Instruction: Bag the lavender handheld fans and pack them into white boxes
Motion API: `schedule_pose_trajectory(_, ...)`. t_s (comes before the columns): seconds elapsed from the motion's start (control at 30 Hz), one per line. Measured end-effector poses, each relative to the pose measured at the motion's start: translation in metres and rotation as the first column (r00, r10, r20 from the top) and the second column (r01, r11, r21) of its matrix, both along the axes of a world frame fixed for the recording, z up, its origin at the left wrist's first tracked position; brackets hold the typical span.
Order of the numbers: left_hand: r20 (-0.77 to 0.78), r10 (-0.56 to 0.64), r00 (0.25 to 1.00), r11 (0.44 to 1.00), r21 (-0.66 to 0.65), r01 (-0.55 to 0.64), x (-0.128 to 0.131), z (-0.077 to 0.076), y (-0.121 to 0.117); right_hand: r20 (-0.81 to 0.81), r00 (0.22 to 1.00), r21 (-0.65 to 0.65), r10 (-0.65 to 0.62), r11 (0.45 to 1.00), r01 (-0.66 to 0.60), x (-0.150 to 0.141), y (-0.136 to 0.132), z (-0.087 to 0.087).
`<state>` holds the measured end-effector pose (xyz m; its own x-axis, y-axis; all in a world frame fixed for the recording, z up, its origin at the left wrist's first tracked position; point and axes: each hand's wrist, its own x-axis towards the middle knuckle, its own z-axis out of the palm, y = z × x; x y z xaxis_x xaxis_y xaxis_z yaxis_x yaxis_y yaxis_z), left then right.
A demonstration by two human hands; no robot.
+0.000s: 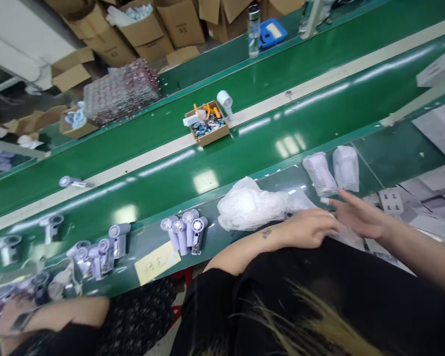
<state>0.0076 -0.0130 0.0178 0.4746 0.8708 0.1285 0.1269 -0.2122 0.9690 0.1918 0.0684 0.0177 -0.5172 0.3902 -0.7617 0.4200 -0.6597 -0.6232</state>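
Observation:
My left hand [313,228] is at the bench's front edge on the right, its fingers curled in. What they hold, if anything, is hidden. Close beside it, my right hand [361,217] has its fingers stretched out and apart. Translucent plastic [351,239] shows just below both hands; I cannot tell whether either touches it. Beyond my right fingertips lie two wrapped items, a left pouch [319,173] and a right pouch [345,168]. A heap of clear plastic bags [248,205] lies left of my left forearm.
Several lilac handheld fans [184,227] stand beside a yellow note [157,262]. A green conveyor [163,185] runs behind, with a small parts box [209,126] on its pale divider. Printed sheets [429,193] lie at right. A co-worker's arm [59,314] reaches among fans at left.

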Motion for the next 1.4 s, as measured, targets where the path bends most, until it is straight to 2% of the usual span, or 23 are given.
schedule_pose_trajectory(0.07, -0.059, -0.048, 0.997, 0.999, 0.018, 0.049, -0.015, -0.002, -0.006, -0.024, 0.999, -0.158, 0.042, 0.986, -0.045, -0.019, -0.004, -0.019)
schedule_pose_trajectory(0.13, -0.243, 0.246, 0.938, 0.959, -0.079, -0.272, -0.056, -0.012, -0.034, -0.004, 0.999, -0.101, 0.053, 0.993, -0.054, -0.032, -0.002, -0.038)
schedule_pose_trajectory(0.17, -0.443, 0.472, 0.763, 0.813, -0.117, -0.571, -0.084, -0.02, -0.056, 0.026, 0.999, 0.01, 0.034, 0.999, -0.034, -0.036, 0.003, -0.048)
schedule_pose_trajectory(0.2, -0.66, 0.544, 0.518, 0.617, -0.104, -0.78, -0.113, -0.03, -0.081, 0.07, 0.998, 0.152, -0.005, 0.988, -0.006, -0.038, 0.011, -0.06)
schedule_pose_trajectory(0.27, -0.95, 0.291, 0.114, 0.289, -0.026, -0.957, -0.168, -0.054, -0.134, 0.186, 0.976, 0.43, -0.11, 0.903, 0.019, -0.039, 0.03, -0.087)
schedule_pose_trajectory(0.3, -0.995, 0.098, 0.036, 0.184, -0.018, -0.983, -0.189, -0.068, -0.157, 0.257, 0.956, 0.528, -0.144, 0.849, -0.014, -0.039, 0.039, -0.101)
schedule_pose_trajectory(0.37, -0.999, -0.032, 0.042, 0.131, -0.046, -0.99, -0.212, -0.093, -0.191, 0.407, 0.9, 0.647, -0.158, 0.745, -0.161, -0.039, 0.056, -0.128)
schedule_pose_trajectory(0.47, -0.994, -0.098, 0.043, 0.129, -0.055, -0.99, -0.212, -0.116, -0.21, 0.545, 0.83, 0.733, -0.113, 0.545, -0.407, -0.044, 0.066, -0.149)
schedule_pose_trajectory(0.53, -0.995, -0.096, 0.032, 0.12, -0.043, -0.992, -0.207, -0.117, -0.209, 0.534, 0.837, 0.803, -0.119, 0.382, -0.457, -0.051, 0.062, -0.144)
schedule_pose_trajectory(0.6, -0.997, -0.058, 0.049, 0.107, -0.055, -0.993, -0.206, -0.108, -0.203, 0.435, 0.892, 0.868, -0.123, 0.319, -0.38, -0.063, 0.049, -0.126)
schedule_pose_trajectory(0.63, -0.997, -0.016, 0.07, 0.095, -0.071, -0.993, -0.204, -0.101, -0.198, 0.363, 0.927, 0.876, -0.092, 0.372, -0.306, -0.072, 0.039, -0.114)
schedule_pose_trajectory(0.7, -0.983, 0.14, 0.122, 0.05, -0.116, -0.992, -0.195, -0.084, -0.184, 0.186, 0.982, 0.735, 0.04, 0.658, -0.166, -0.095, 0.013, -0.09)
schedule_pose_trajectory(0.77, -0.901, 0.393, 0.182, 0.02, -0.19, -0.982, -0.174, -0.068, -0.162, -0.06, 0.982, 0.299, 0.182, 0.941, -0.156, -0.124, -0.014, -0.072)
schedule_pose_trajectory(0.8, -0.818, 0.53, 0.221, 0.036, -0.239, -0.97, -0.161, -0.061, -0.149, -0.201, 0.959, 0.061, 0.201, 0.979, -0.193, -0.139, -0.026, -0.066)
schedule_pose_trajectory(0.87, -0.583, 0.737, 0.341, 0.156, -0.344, -0.926, -0.137, -0.055, -0.124, -0.4, 0.912, -0.238, 0.092, 0.95, -0.2, -0.163, -0.042, -0.059)
schedule_pose_trajectory(0.9, -0.473, 0.79, 0.389, 0.227, -0.365, -0.903, -0.131, -0.055, -0.114, -0.437, 0.9, -0.294, -0.003, 0.946, -0.139, -0.171, -0.044, -0.058)
schedule_pose_trajectory(0.97, -0.414, 0.834, 0.364, 0.272, -0.266, -0.925, -0.136, -0.061, -0.103, -0.412, 0.894, -0.291, -0.177, 0.955, 0.055, -0.174, -0.038, -0.056)
schedule_pose_trajectory(1.03, -0.554, 0.798, 0.235, 0.266, -0.026, -0.964, -0.162, -0.074, -0.105, -0.349, 0.904, -0.25, -0.246, 0.954, 0.163, -0.164, -0.022, -0.055)
schedule_pose_trajectory(1.1, -0.733, 0.658, 0.173, 0.402, 0.147, -0.904, -0.193, -0.092, -0.113, -0.322, 0.925, -0.253, -0.2, 0.96, 0.12, -0.147, -0.007, -0.054)
schedule_pose_trajectory(1.17, -0.841, 0.483, 0.245, 0.61, 0.123, -0.783, -0.215, -0.111, -0.121, -0.31, 0.939, -0.273, -0.148, 0.96, 0.062, -0.131, -0.001, -0.053)
schedule_pose_trajectory(1.23, -0.861, 0.358, 0.361, 0.743, 0.029, -0.668, -0.224, -0.127, -0.122, -0.288, 0.949, -0.282, -0.13, 0.958, 0.046, -0.12, -0.003, -0.055)
schedule_pose_trajectory(1.33, -0.795, 0.381, 0.472, 0.759, -0.023, -0.651, -0.22, -0.133, -0.117, -0.275, 0.953, -0.295, -0.128, 0.955, 0.043, -0.11, -0.012, -0.058)
schedule_pose_trajectory(1.4, -0.711, 0.519, 0.475, 0.65, -0.032, -0.759, -0.215, -0.121, -0.11, -0.309, 0.945, -0.302, -0.11, 0.953, 0.012, -0.104, -0.016, -0.056)
